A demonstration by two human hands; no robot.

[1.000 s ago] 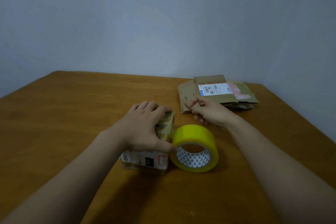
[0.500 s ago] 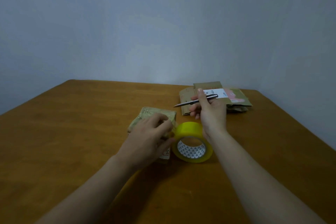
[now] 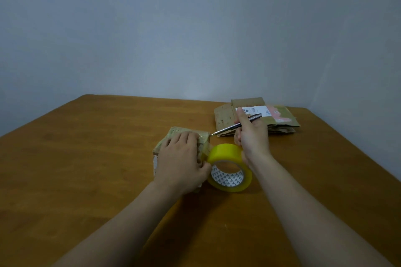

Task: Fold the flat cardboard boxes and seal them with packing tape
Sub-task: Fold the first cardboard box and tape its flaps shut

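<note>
Count: 1 small folded brown cardboard box [image 3: 181,132]; 1 roll of yellow packing tape [image 3: 225,152]; 1 slim silver-and-black pen [image 3: 237,125]; 1 stack of flat brown cardboard boxes [image 3: 223,118], several layers, exact no. cannot be told; 2 bare hands.
Box position: on the brown wooden tabletop [image 3: 86,158], near the middle, directly left of the tape roll.
Box state: closed; top covered w/ shiny clear tape; a white patch shows at its near left edge; what is inside is hidden.
Left hand [image 3: 182,163]: lies on top of the box, fingers bent over its right part, thumb down the right side next to the roll. Grip: grasping the box.
Right hand [image 3: 252,136]: raised behind the roll, in front of the stack. Grip: clenched round the pen, thumb up along it.
Pen: slanted, tip points left and down to the far right corner of the box; touching or just short of it, cannot tell.
Tape roll: stands on its rim, just beside the right side of the box; hole faces the camera; inner core white w/ grey triangles.
Stack: far right part of the tabletop, apart from the box; top piece has a white shipping label; a piece w/ a pink patch shows at the right.
Background: plain grey-blue wall [image 3: 195,28] behind the tabletop.
</note>
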